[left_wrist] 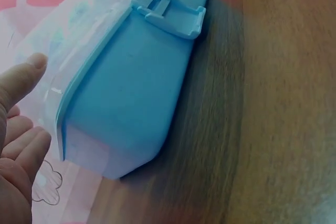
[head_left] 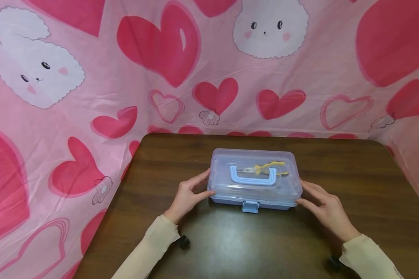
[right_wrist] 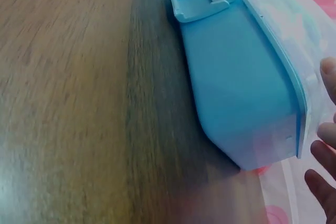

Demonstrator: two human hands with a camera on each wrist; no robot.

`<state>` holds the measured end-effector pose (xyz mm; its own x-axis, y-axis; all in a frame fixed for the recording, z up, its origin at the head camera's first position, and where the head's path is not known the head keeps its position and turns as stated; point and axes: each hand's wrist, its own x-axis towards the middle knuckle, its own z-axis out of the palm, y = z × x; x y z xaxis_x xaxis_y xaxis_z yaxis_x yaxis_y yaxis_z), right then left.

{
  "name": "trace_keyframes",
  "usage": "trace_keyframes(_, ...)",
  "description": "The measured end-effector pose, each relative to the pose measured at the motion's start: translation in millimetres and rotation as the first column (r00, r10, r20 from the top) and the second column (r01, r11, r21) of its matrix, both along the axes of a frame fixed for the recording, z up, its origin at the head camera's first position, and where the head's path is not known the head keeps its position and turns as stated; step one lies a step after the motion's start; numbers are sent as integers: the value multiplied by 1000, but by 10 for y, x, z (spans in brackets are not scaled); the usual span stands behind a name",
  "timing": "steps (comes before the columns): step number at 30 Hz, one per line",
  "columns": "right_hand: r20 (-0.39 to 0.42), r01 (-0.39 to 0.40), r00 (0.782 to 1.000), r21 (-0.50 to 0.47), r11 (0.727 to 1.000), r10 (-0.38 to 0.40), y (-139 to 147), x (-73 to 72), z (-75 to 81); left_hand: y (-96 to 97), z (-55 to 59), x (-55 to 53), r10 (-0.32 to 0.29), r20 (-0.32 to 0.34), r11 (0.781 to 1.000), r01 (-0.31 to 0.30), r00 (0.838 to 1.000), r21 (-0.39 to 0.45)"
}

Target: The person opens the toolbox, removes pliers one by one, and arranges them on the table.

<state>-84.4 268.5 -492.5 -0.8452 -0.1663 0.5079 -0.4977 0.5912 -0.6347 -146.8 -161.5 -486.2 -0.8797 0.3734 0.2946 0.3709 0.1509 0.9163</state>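
Observation:
A blue plastic storage box (head_left: 227, 200) with a clear lid (head_left: 220, 166) sits on the table, lid down. Its front latch (head_left: 250, 207) is flipped outward, and a light blue handle (head_left: 253, 181) lies on the lid. Through the lid shows a pair of yellow-handled pliers (head_left: 263, 167). At the box's left end is my left hand (head_left: 189, 197), thumb by the front corner, fingers along the side. My right hand (head_left: 331, 211) mirrors it at the right end. Both wrist views show fingers fairly straight beside the lid; whether every fingertip touches is unclear.
The dark wooden table (head_left: 230, 244) extends around the box. Behind and to the sides hangs a pink cloth (head_left: 125, 89) with hearts and rabbit faces. A small black object (head_left: 184, 242) sits at the left cuff, another (head_left: 334, 263) at the right cuff.

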Motion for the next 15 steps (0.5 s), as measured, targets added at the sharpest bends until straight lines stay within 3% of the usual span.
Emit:
trace_keyframes(8, -31, 24, 999, -29, 999, -25, -30, 19, 46, 44, -4, 46, 37, 21, 997, -39, 999, 60)
trace_keyframes(15, -64, 53, 996, -58, 997, -56, -36, 42, 155, 66, 108, 73, 63, -75, 997, -60, 995, 37)
